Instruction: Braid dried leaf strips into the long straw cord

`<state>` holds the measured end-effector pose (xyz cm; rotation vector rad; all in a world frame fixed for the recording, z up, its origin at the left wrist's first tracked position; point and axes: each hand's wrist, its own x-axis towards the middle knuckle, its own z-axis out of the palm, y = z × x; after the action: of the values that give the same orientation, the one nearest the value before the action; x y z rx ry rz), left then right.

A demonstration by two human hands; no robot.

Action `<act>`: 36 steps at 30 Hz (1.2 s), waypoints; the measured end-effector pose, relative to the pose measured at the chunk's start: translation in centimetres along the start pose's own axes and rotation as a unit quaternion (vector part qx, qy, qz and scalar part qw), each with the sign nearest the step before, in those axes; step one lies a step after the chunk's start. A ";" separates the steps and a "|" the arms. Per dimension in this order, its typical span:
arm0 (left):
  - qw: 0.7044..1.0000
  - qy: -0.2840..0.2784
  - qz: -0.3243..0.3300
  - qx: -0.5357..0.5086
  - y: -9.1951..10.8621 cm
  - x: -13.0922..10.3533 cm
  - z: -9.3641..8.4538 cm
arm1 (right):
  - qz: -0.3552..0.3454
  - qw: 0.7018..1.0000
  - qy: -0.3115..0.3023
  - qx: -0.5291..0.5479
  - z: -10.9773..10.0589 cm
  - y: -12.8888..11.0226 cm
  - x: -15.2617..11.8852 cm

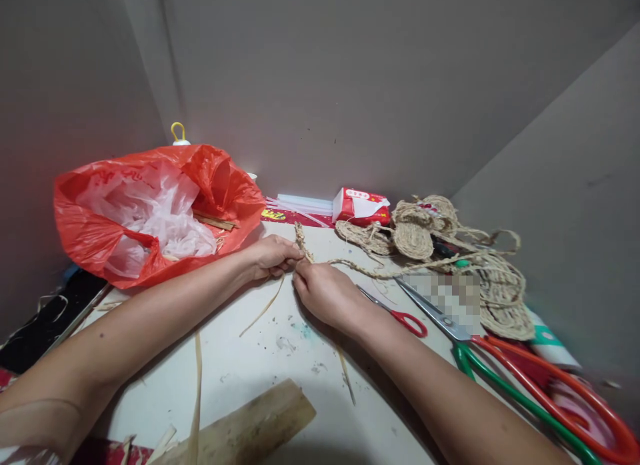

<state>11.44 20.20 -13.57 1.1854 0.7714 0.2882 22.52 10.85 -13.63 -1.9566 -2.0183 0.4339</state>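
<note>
Near the middle of the white tabletop [250, 358] my two hands meet over a braided straw cord [300, 238]. My left hand [273, 257] is closed, its fingertips pinching the cord from the left. Pressed up against it, my right hand [323, 288] is closed on the same cord, its fingers mostly hidden under the back of the hand. A short end of braid sticks up beyond the fingers. A longer length of braid [380, 274] runs right toward a pile of woven straw pieces [503, 291]. A loose straw strip [263, 311] trails below my left hand.
A red plastic bag [95, 251] holding white plastic stands at left. On the right lie large scissors [530, 378] with green and red handles and small red-handled scissors [413, 323]. A tissue pack [350, 208] sits at the back. A broad dried strip [250, 425] lies in front.
</note>
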 end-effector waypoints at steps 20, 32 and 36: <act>0.999 -0.046 -0.011 0.016 0.5 -0.4 -0.9 | 0.179 0.864 -0.074 0.465 -1.2 1.6 2.6; 0.938 -0.015 0.146 0.313 0.2 0.1 -1.7 | 0.177 0.821 -0.097 0.534 -0.7 2.7 3.2; 0.912 -0.003 0.116 0.394 1.6 -1.0 -1.7 | 0.196 0.824 -0.040 0.530 -0.1 2.0 3.1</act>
<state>9.87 21.47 -12.04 2.0505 0.7609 0.1632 24.30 13.96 -14.35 -1.5350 -0.9273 1.3823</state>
